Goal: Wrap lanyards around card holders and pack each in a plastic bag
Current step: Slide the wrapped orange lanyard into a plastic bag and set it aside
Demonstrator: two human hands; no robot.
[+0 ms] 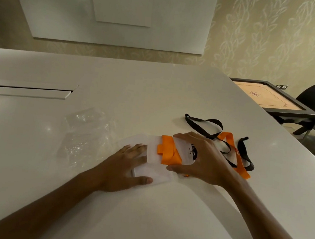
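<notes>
As seen, two lanyards (pixel 234 147) loose.

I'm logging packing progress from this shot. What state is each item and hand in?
Translucent card holder wrapped in orange lanyard: wound, partly inside a bag.
Clear plastic bag: flat on the table, pinned.
Loose black lanyard: unwrapped.
Spare clear plastic bags: lying flat.
Left hand: pressing the bag.
Right hand: gripping the holder.

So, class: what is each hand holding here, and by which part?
The right hand grips the orange-wrapped card holder by its clip end, across both long edges. The left hand holds nothing; it presses flat on the plastic bag.
</notes>
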